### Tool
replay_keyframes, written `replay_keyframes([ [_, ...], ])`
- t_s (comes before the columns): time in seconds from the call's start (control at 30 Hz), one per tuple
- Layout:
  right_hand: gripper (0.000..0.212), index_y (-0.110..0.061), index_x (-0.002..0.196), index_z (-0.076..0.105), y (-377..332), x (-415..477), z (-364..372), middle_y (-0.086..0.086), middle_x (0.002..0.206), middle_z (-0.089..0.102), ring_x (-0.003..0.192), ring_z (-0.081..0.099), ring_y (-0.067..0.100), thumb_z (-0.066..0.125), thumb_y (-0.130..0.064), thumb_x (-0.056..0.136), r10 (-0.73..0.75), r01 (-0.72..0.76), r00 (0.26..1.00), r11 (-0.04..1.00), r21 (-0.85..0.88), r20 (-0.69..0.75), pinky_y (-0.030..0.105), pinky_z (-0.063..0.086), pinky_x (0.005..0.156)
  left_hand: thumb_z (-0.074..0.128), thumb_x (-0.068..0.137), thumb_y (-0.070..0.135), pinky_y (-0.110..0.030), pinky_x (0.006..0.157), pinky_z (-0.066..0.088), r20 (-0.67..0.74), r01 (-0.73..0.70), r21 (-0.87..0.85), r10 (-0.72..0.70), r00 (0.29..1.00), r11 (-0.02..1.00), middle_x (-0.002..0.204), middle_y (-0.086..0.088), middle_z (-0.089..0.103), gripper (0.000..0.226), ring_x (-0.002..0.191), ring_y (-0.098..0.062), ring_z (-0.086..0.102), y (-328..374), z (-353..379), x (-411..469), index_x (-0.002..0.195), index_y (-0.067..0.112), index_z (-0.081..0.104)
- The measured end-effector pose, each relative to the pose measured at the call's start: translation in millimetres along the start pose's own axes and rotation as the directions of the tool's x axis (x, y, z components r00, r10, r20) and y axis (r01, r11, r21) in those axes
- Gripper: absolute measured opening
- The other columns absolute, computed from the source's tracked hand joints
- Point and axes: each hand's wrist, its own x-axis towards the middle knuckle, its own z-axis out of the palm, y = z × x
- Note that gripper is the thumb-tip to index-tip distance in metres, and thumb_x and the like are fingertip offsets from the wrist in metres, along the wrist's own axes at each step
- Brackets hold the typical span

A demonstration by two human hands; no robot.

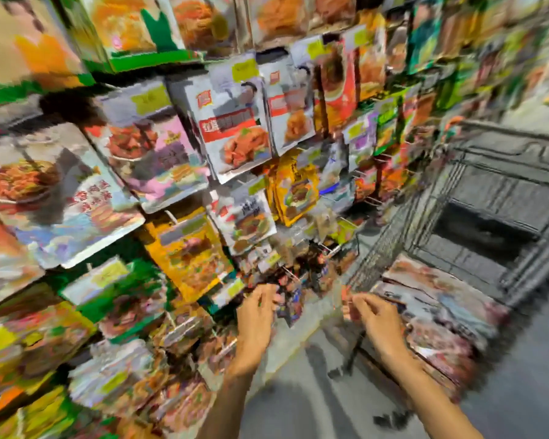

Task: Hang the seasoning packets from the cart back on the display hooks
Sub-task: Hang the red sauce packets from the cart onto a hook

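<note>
Many packets (pixel 235 131) on wall hooks | grey floor (pixel 298 375) | cart (pixel 381 248) | left hand (pixel 257 312), right hand (pixel 374 315): grip indiscernible

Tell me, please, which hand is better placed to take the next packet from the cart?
Probably the right hand: it sits beside the stacked packets in the cart, while the left hand is at the hanging packets.

Grey floor (pixel 298 403), dark panelled fixture (pixel 507 188) at right, green shelf edge (pixel 149 61) upper left.

Left hand (pixel 257 312) and right hand (pixel 374 318) bare, forearms bare down to the bottom edge; heavy blur, finer detail unreadable.
</note>
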Motion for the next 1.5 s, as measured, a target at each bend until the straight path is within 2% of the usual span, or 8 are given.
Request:
replay_keyframes([
  [0.27, 0.015, 0.0, 0.083, 0.071, 88, 22, -121, 0.021, 0.096, 0.069, 0.089, 0.064, 0.031, 0.061, -0.009, 0.09, 0.208, -0.225, 0.966, 0.969, -0.1, -0.154, 0.038, 0.045, 0.073, 0.054, 0.095, 0.012, -0.036, 0.068, 0.05, 0.315, -0.003, 0.209, -0.065, 0.947, 0.978, 0.083, -0.009, 0.071, 0.026, 0.07, -0.018, 0.063, -4, 160, -3, 0.077, 0.028, 0.064],
  [0.47, 0.032, -0.025, 0.075, 0.073, 125, 49, -164, 0.007, 0.08, 0.073, 0.079, 0.064, 0.02, 0.061, 0.001, 0.087, 0.43, -0.406, 0.838, 0.903, 0.142, -0.337, 0.037, 0.052, 0.077, 0.058, 0.093, 0.013, -0.017, 0.062, 0.038, 0.513, -0.122, 0.196, 0.004, 0.858, 0.973, 0.072, -0.006, 0.065, 0.013, 0.067, -0.02, 0.057, -5, 249, 30, 0.085, 0.01, 0.068],
  [0.67, 0.02, -0.01, 0.081, 0.072, 163, 108, -191, 0.01, 0.08, 0.072, 0.081, 0.067, 0.03, 0.056, -0.002, 0.09, 0.522, -0.536, 0.695, 0.835, 0.128, -0.495, 0.044, 0.052, 0.079, 0.052, 0.096, 0.024, -0.006, 0.064, 0.041, 0.688, -0.137, 0.223, -0.056, 0.723, 0.965, 0.094, -0.004, 0.069, 0.025, 0.08, -0.008, 0.06, -18, 347, 89, 0.112, 0.009, 0.064],
  [0.8, 0.017, -0.007, 0.09, 0.072, 202, 157, -203, 0.013, 0.082, 0.072, 0.077, 0.066, 0.029, 0.056, -0.012, 0.094, 0.569, -0.586, 0.601, 0.791, 0.174, -0.562, 0.042, 0.052, 0.074, 0.045, 0.1, 0.026, -0.027, 0.07, 0.048, 0.756, -0.207, 0.303, -0.102, 0.647, 0.93, 0.102, -0.008, 0.066, 0.029, 0.081, -0.017, 0.058, -33, 414, 133, 0.121, 0.012, 0.059],
  [1.07, 0.023, 0.005, 0.098, 0.066, 292, 265, -236, 0.031, 0.094, 0.066, 0.089, 0.06, 0.047, 0.054, -0.015, 0.096, 0.555, -0.622, 0.531, 0.768, 0.15, -0.641, 0.055, 0.05, 0.079, 0.041, 0.102, 0.017, -0.028, 0.055, 0.031, 0.718, -0.211, 0.395, -0.158, 0.678, 0.894, 0.083, -0.014, 0.052, 0.021, 0.064, -0.023, 0.044, -77, 539, 225, 0.107, 0.006, 0.058],
  [1.2, 0.029, 0.013, 0.09, 0.065, 342, 317, -260, 0.031, 0.078, 0.062, 0.066, 0.054, 0.036, 0.053, -0.012, 0.096, 0.568, -0.689, 0.525, 0.721, 0.075, -0.634, 0.041, 0.039, 0.059, 0.041, 0.101, 0.019, -0.03, 0.056, 0.039, 0.683, -0.275, 0.442, -0.122, 0.72, 0.854, 0.085, -0.01, 0.059, 0.035, 0.067, -0.021, 0.05, -111, 591, 261, 0.132, 0.005, 0.048],
  [1.4, 0.014, -0.004, 0.1, 0.06, 398, 365, -285, 0.007, 0.078, 0.054, 0.076, 0.047, 0.021, 0.058, -0.016, 0.093, 0.588, -0.72, 0.621, 0.689, -0.081, -0.518, 0.017, 0.029, 0.05, 0.044, 0.09, 0.0, -0.028, 0.045, 0.038, 0.709, -0.434, 0.502, -0.069, 0.702, 0.748, 0.063, -0.012, 0.054, 0.031, 0.055, -0.024, 0.049, -151, 649, 286, 0.106, 0.007, 0.07],
  [1.5, 0.04, -0.013, 0.119, 0.05, 419, 375, -286, -0.006, 0.084, 0.043, 0.074, 0.042, 0.016, 0.067, -0.029, 0.087, 0.623, -0.767, 0.631, 0.592, -0.248, -0.463, 0.009, 0.026, 0.057, 0.043, 0.094, 0.01, -0.039, 0.076, 0.051, 0.702, -0.466, 0.611, -0.164, 0.693, 0.64, 0.097, -0.013, 0.065, 0.03, 0.087, -0.026, 0.06, -170, 664, 290, 0.113, 0.006, 0.064],
])
